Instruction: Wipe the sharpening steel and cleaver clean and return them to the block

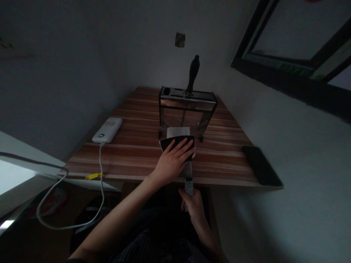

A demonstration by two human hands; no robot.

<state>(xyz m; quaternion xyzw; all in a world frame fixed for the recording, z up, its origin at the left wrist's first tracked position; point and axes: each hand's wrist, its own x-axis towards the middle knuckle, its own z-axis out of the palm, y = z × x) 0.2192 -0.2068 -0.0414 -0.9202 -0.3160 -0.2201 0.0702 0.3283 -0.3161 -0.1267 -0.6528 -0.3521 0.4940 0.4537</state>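
Note:
My left hand point(175, 155) lies flat, fingers stretched out, on a black sheet point(170, 141) with ragged white edges. Under that sheet runs the flat grey blade point(187, 170) of a knife-like tool; its far end is hidden, so its exact kind does not show. Below the table's front edge, my right hand point(194, 202) is wrapped round the tool's patterned grey handle point(189, 187). Just beyond the sheet is a white paper-like piece point(178, 132), in front of an upright black-framed device point(188, 104) with clear panels and a black lever handle point(193, 71).
A white power bank point(108, 129) sits on the left of the striped wooden table point(219, 160), its white cable point(101, 164) hanging over the front edge. Near that cable lies a small yellow item point(93, 176). A dark phone-like slab point(261, 165) rests at the right edge. Walls close in the table.

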